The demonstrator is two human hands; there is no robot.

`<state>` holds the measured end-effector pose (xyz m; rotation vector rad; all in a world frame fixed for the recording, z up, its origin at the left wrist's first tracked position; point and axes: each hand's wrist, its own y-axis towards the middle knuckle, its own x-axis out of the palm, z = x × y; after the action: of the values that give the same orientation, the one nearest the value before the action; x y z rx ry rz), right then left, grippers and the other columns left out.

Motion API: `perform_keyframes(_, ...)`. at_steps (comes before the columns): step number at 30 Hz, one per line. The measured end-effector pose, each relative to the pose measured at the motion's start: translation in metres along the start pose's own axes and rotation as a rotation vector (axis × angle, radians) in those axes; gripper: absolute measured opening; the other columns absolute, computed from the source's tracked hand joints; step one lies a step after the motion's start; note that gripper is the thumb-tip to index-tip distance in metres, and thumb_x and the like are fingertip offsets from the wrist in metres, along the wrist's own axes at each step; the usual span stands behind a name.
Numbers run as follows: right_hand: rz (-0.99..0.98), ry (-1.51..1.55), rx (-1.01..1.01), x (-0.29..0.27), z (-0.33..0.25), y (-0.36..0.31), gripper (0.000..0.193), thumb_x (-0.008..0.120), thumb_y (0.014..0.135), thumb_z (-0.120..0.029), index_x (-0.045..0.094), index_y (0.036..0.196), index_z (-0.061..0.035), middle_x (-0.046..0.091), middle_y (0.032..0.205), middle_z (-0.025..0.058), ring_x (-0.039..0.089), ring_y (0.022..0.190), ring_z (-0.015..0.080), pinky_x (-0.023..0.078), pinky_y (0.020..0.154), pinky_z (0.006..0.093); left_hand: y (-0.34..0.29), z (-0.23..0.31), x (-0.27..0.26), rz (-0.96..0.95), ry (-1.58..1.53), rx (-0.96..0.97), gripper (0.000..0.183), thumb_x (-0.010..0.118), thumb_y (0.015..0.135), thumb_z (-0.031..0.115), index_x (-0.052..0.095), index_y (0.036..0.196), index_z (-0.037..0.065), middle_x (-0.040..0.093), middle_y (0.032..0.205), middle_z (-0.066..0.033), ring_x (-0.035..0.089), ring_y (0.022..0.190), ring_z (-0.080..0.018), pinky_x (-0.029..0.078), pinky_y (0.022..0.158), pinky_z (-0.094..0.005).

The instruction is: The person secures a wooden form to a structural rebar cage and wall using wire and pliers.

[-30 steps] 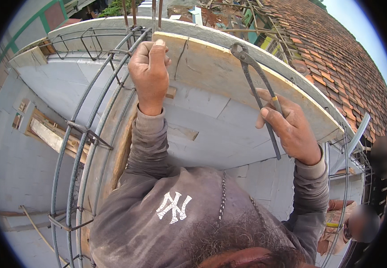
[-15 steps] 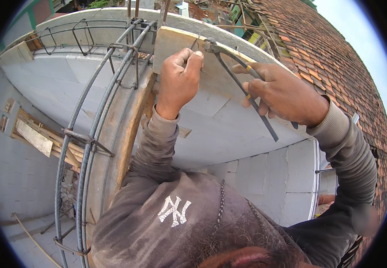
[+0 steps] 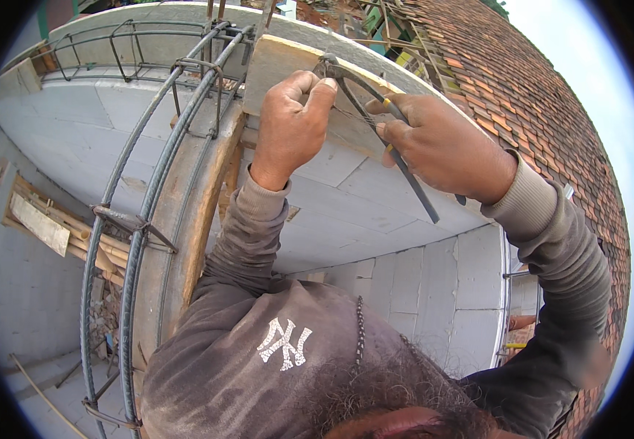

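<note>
Nearby, rebar cage (image 3: pixel 141 219) left, tiled roof (image 3: pixel 544 110) right

The rebar cage (image 3: pixel 141 219) is running along the left, lying on the top of the wall (image 3: pixel 76 132) and curving away toward the upper left. Just to its right a wooden plank (image 3: pixel 207 212) is lying alongside it. A board (image 3: pixel 280 62) is standing beyond the cage's far end. The left hand (image 3: pixel 291 121) is resting against that board, and the right hand (image 3: pixel 441 146) is sitting just to its right, with the pincers (image 3: pixel 383 124) reaching between them. A tiled roof (image 3: pixel 536 95) is lying further right. Timber pieces (image 3: pixel 46 223) are lying down on the left.
</note>
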<state>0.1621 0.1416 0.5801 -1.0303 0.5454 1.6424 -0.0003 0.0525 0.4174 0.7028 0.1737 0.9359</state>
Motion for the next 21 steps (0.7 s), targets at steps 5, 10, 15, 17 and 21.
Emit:
perform_keyframes(5,0.137,0.463,0.312,0.036,-0.01,-0.007,0.033,0.049,0.113,-0.019,0.064,0.124,0.0085,0.066,0.076,0.0055,0.066,0.061,0.0138,0.055,0.058,0.0302,0.0,-0.001,-0.001,0.013,0.01,-0.007,0.031,0.064,0.105,0.019,0.065,0.081,-0.001,0.061,0.075,-0.0012,0.053,0.075,-0.008,0.045,0.069,-0.0287)
perform_keyframes(10,0.157,0.909,0.582,0.012,-0.042,0.009,0.027,0.066,0.103,-0.016,0.068,0.109,0.0107,0.071,0.075,0.0142,0.07,0.061,0.0212,0.054,0.053,0.0324,0.005,0.001,-0.008,0.0,0.048,0.025,0.033,0.062,0.107,0.019,0.066,0.081,-0.001,0.065,0.079,-0.003,0.056,0.076,-0.0102,0.046,0.07,-0.0302)
perform_keyframes(15,0.106,1.682,0.815,0.016,-0.058,0.019,0.031,0.08,0.096,-0.022,0.065,0.097,0.0047,0.069,0.075,0.0093,0.066,0.058,0.0135,0.049,0.047,0.0279,0.046,-0.003,-0.015,0.339,0.174,0.494,0.035,0.055,0.112,0.022,0.071,0.091,-0.002,0.07,0.085,-0.0059,0.065,0.083,-0.0161,0.051,0.078,-0.0304)
perform_keyframes(17,0.222,1.837,0.838,0.033,-0.069,0.018,0.032,0.082,0.094,-0.022,0.065,0.096,0.0041,0.068,0.075,0.0085,0.066,0.059,0.0131,0.049,0.047,0.0278,0.065,-0.001,-0.008,0.26,0.139,0.491,0.035,0.053,0.113,0.026,0.073,0.105,-0.001,0.075,0.096,-0.0083,0.069,0.091,-0.0162,0.053,0.082,-0.0299)
perform_keyframes(21,0.39,2.004,0.902,0.046,-0.075,0.008,0.034,0.085,0.091,-0.023,0.064,0.096,0.0028,0.067,0.076,0.0067,0.066,0.06,0.0129,0.047,0.047,0.028,0.118,-0.008,0.014,-0.107,0.63,0.553,0.023,0.062,0.101,0.024,0.076,0.106,0.006,0.077,0.097,-0.017,0.075,0.093,-0.0304,0.058,0.082,-0.0416)
